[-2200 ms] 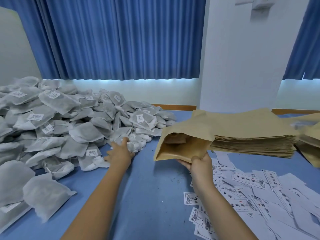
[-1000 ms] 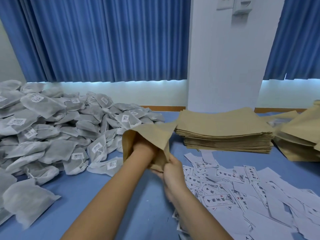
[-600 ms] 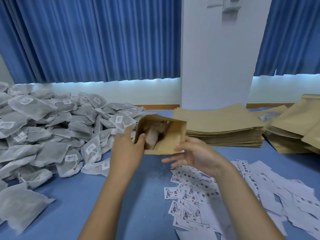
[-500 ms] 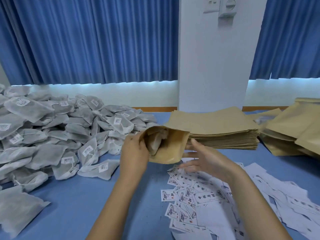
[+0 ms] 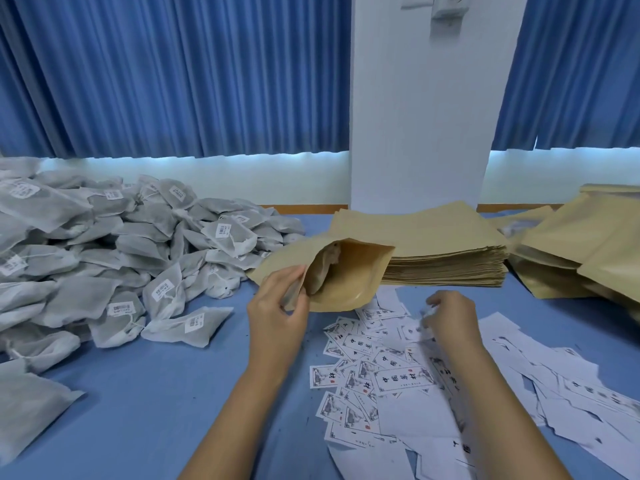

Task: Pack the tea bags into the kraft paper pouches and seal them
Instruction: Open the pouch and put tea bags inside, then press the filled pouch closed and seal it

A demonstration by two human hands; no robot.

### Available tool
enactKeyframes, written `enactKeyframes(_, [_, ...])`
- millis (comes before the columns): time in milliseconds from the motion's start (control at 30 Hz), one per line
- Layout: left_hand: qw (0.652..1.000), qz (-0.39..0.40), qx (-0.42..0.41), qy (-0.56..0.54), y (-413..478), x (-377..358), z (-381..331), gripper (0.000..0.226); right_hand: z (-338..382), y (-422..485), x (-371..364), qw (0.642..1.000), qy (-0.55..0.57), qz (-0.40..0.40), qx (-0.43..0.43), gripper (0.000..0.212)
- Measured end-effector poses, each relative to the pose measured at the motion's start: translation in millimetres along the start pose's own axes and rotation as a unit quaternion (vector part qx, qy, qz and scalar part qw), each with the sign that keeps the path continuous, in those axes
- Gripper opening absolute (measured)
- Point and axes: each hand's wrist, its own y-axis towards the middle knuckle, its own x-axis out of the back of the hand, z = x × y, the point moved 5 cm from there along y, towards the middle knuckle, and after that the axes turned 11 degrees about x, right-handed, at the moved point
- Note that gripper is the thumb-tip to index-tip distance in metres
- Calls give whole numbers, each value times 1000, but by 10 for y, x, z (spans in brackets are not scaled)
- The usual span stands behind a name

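Tea bags (image 5: 138, 258) lie heaped in a big grey-white pile on the left of the blue worktop (image 5: 156, 410), far too many to count. 1 of them (image 5: 323, 268) sits inside the kraft paper pouch (image 5: 346, 282), which is held up just above the worktop in front of the pile. The left hand (image 5: 277, 306) pinches this pouch by the near edge of its mouth, thumb on 1 side and fingers on the other, and the mouth gapes wide, unsealed. The right hand (image 5: 450, 317) is down among the loose paper slips (image 5: 381, 368), fingers curled over them. It is blurred, so I cannot tell whether it has a slip between its fingers. Behind the pouch a thick stack of flat pouches (image 5: 433, 251) waits, and at the far right sits a bulkier heap of pouches (image 5: 588, 244), which I take to be packed ones. Judging by the pile and the stack, most of the job is ahead. The slips carry brush-style characters and a small red seal, lying at odd angles, and I cannot read them with confidence. The white tags on the tea bags are printed too small to make out.
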Motion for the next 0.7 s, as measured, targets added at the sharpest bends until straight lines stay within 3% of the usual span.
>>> enactKeyframes(100, [1000, -2, 0, 1, -2, -12, 16, 37, 218, -73, 343, 985, 76, -113, 103, 8])
enactKeyframes(133, [1000, -2, 1, -2, -8, -15, 19, 37, 324, -104, 435, 974, 123, -133, 134, 11])
enactKeyframes(200, [1000, -2, 8, -9, -24, -28, 18, 36, 548, -189, 493, 948, 247, -112, 168, 13])
enactKeyframes(267, [1000, -2, 6, -10, -44, -53, 12, 36, 769, -298, 330, 936, 309, -35, 168, 15])
enactKeyframes(367, [1000, 5, -7, -5, -81, -86, -1, 36, 933, -428, -58, 947, 284, 25, 147, 18])
enactKeyframes(500, [1000, 8, -19, -7, -94, -102, 1, 35, 922, -433, -277, 950, 277, 8, 141, 23])
enactKeyframes(600, [1000, 17, -17, -7, -105, -125, 18, 36, 881, -419, -320, 971, 174, -15, 163, 28])
enactKeyframes(700, [1000, 25, -19, -4, -119, -146, 29, 35, 836, -387, -364, 979, 138, -6, 147, 23])
